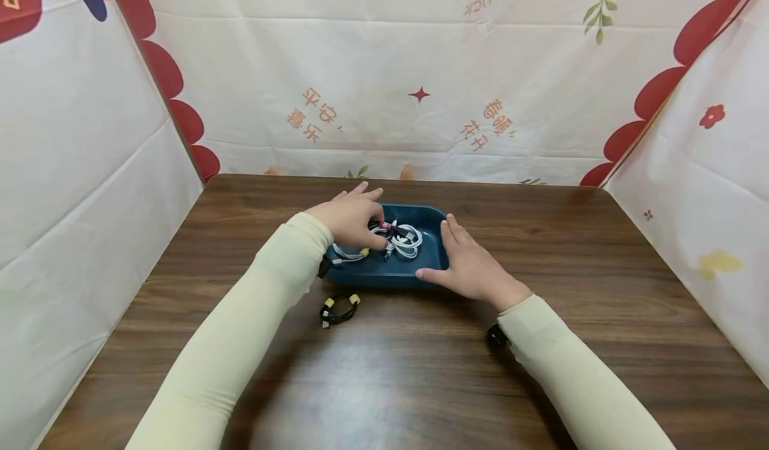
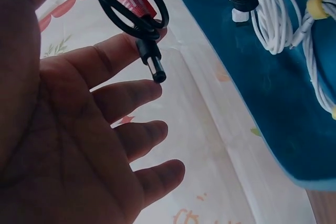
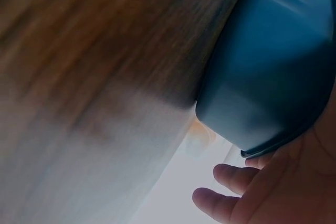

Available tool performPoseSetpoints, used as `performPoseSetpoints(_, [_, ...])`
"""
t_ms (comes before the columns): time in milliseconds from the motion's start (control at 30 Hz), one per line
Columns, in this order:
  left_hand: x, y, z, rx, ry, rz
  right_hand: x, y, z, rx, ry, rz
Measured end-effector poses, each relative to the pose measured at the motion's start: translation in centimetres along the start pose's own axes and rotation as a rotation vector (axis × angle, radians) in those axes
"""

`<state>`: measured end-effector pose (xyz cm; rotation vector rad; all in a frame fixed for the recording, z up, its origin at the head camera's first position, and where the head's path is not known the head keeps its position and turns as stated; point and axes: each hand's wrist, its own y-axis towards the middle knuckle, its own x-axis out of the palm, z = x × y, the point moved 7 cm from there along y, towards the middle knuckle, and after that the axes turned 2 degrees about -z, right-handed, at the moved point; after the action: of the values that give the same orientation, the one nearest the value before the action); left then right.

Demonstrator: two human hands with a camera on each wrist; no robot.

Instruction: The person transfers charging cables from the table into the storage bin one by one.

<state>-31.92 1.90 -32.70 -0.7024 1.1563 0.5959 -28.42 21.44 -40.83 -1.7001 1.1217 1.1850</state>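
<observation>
My left hand pinches a coiled black cable between thumb and index finger, over the dark blue tray. A red tie wraps the coil, and a round barrel plug hangs from it. The other fingers are spread and hold nothing. Inside the tray lie coiled white cables, one with a black tie and one with yellow ties. My right hand rests at the tray's right end, its fingers extended along the rim and the thumb at the front corner.
A small black cable coil with yellow ties lies on the brown wooden table, in front of the tray. Printed white cloth hangs behind the table and on both sides.
</observation>
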Motion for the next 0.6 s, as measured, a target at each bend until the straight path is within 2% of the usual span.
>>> performPoseSetpoints(100, [0.0,0.7,0.0,0.001,0.006,0.0,-0.1,0.1,-0.1,-0.003,-0.003,0.006])
performPoseSetpoints(600, [0.9,4.4,1.7,0.106,0.047,-0.019,0.0,0.0,0.2,0.003,0.009,-0.003])
